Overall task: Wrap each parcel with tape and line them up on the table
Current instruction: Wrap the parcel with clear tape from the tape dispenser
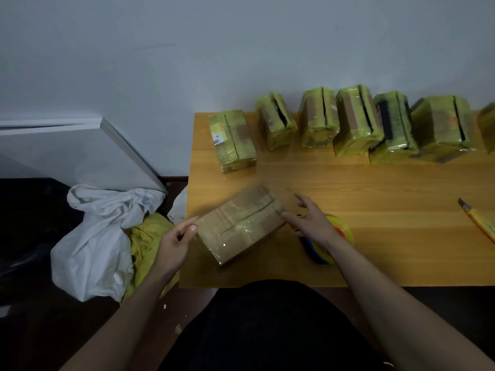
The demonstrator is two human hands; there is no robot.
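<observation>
Wooden table [361,183] against a pale wall carries a back row of taped parcels [359,121]. Nearer, a brown box [238,226] lies askew between the hands: left hand [174,242] touches its near corner with loose fingers, right hand [312,220] hovers spread beside its far end, gripping nothing. Best square the box first; the tape roll [340,231] waits under the right wrist.

single head view, forward and down, close over the table [375,188]
</observation>
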